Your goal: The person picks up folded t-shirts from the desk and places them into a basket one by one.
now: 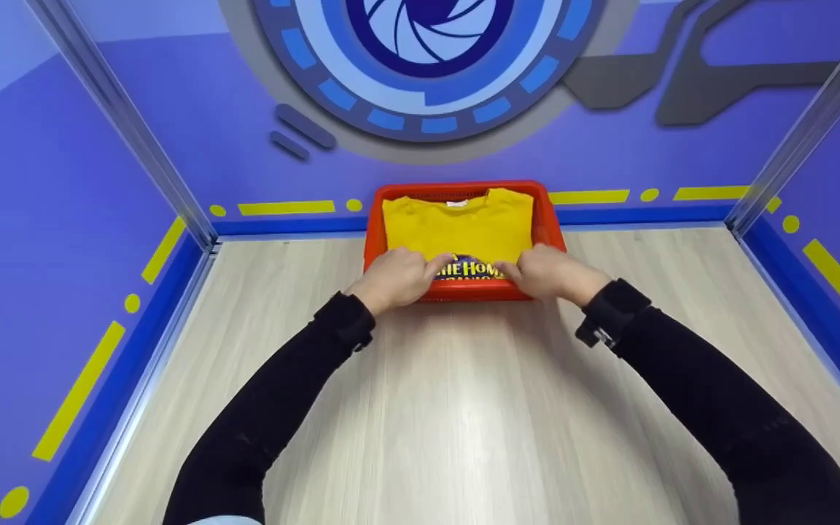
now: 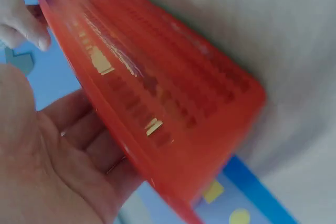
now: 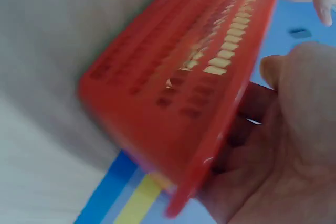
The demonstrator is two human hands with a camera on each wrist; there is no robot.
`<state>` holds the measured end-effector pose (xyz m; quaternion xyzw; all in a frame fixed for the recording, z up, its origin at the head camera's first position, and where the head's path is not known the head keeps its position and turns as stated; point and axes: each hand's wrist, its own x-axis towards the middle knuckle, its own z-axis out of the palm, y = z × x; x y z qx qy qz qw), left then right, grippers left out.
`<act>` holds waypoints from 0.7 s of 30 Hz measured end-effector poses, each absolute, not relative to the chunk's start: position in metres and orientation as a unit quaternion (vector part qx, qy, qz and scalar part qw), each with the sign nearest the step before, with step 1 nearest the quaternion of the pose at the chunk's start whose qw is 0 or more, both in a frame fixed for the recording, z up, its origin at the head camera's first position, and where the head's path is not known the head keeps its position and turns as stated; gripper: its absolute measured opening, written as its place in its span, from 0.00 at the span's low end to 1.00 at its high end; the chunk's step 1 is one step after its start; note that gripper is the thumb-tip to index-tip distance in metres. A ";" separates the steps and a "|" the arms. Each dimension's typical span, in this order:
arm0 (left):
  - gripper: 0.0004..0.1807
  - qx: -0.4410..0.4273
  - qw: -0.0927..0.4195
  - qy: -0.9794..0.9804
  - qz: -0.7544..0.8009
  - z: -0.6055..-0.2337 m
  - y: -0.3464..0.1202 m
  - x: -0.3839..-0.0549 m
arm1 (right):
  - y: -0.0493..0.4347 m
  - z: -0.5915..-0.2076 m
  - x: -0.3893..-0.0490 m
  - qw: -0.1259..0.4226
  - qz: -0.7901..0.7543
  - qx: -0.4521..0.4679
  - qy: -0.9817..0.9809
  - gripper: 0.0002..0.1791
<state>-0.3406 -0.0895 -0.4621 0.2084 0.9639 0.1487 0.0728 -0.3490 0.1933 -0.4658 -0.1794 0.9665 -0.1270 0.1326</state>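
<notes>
A folded yellow T-shirt (image 1: 456, 230) with dark and yellow printed lettering lies inside a red plastic basket (image 1: 478, 293). My left hand (image 1: 398, 275) is over the basket's front left corner, its thumb pointing inward above the print. Over the front right corner is my right hand (image 1: 553, 273), thumb also inward by the shirt. In the left wrist view, fairly straight fingers (image 2: 107, 145) reach past the rim into the basket (image 2: 157, 82). The right wrist view shows the other hand (image 3: 278, 145) doing likewise. Both hands' fingertips are hidden behind the basket wall.
The basket stands on a light wood-grain tabletop (image 1: 449, 408), close to the blue-purple back wall (image 1: 303, 175). Side panels (image 1: 41, 240) with metal corner posts (image 1: 132, 131) bound the space at left and right. Slots pierce the basket's walls.
</notes>
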 end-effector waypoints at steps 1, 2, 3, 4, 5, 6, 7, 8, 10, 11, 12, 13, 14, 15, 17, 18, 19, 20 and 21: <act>0.46 0.204 0.072 0.966 0.145 -0.463 -0.092 -0.341 | 0.194 -0.468 -0.348 0.139 -0.116 -0.179 0.967 0.41; 0.47 0.200 0.076 0.966 0.144 -0.465 -0.094 -0.342 | 0.193 -0.470 -0.348 0.148 -0.110 -0.178 0.967 0.43; 0.48 0.198 0.084 0.966 0.141 -0.467 -0.096 -0.343 | 0.192 -0.472 -0.348 0.158 -0.107 -0.180 0.965 0.46; 0.49 0.198 0.092 0.966 0.142 -0.468 -0.098 -0.343 | 0.190 -0.474 -0.349 0.165 -0.110 -0.180 0.963 0.49; 0.50 0.198 0.098 0.965 0.142 -0.470 -0.099 -0.344 | 0.189 -0.476 -0.349 0.170 -0.112 -0.179 0.963 0.51; 0.50 0.200 0.100 0.964 0.143 -0.472 -0.099 -0.345 | 0.187 -0.477 -0.350 0.170 -0.114 -0.177 0.963 0.52; 0.50 0.202 0.100 0.964 0.143 -0.474 -0.100 -0.345 | 0.186 -0.478 -0.350 0.169 -0.115 -0.173 0.963 0.53; 0.51 0.202 0.098 0.964 0.141 -0.475 -0.100 -0.345 | 0.185 -0.479 -0.350 0.163 -0.116 -0.168 0.965 0.53; 0.47 0.204 0.080 0.965 0.142 -0.476 -0.101 -0.344 | 0.184 -0.481 -0.348 0.135 -0.114 -0.165 0.970 0.50; 0.43 0.204 0.065 0.966 0.147 -0.476 -0.102 -0.342 | 0.184 -0.481 -0.346 0.115 -0.113 -0.166 0.973 0.47; 0.39 0.204 0.044 0.966 0.153 -0.475 -0.104 -0.340 | 0.185 -0.481 -0.344 0.089 -0.113 -0.171 0.975 0.44; 0.35 0.206 0.019 0.965 0.160 -0.474 -0.105 -0.337 | 0.187 -0.480 -0.341 0.059 -0.113 -0.179 0.976 0.41; 0.32 0.207 -0.009 0.964 0.165 -0.472 -0.107 -0.333 | 0.189 -0.480 -0.338 0.025 -0.114 -0.189 0.975 0.37; 0.28 0.210 -0.038 0.962 0.171 -0.470 -0.110 -0.330 | 0.192 -0.478 -0.334 -0.010 -0.117 -0.201 0.972 0.35; 0.23 0.212 -0.092 0.956 0.181 -0.464 -0.115 -0.321 | 0.199 -0.473 -0.325 -0.075 -0.130 -0.224 0.963 0.30; 0.21 0.210 -0.115 0.953 0.183 -0.460 -0.117 -0.315 | 0.204 -0.470 -0.320 -0.104 -0.138 -0.233 0.957 0.28; 0.21 0.207 -0.133 0.951 0.187 -0.456 -0.120 -0.310 | 0.208 -0.465 -0.314 -0.130 -0.148 -0.241 0.950 0.25; 0.21 0.204 -0.149 0.949 0.191 -0.453 -0.122 -0.304 | 0.213 -0.461 -0.309 -0.154 -0.156 -0.247 0.944 0.22; 0.21 0.200 -0.163 0.946 0.196 -0.449 -0.125 -0.298 | 0.218 -0.456 -0.303 -0.176 -0.164 -0.250 0.938 0.20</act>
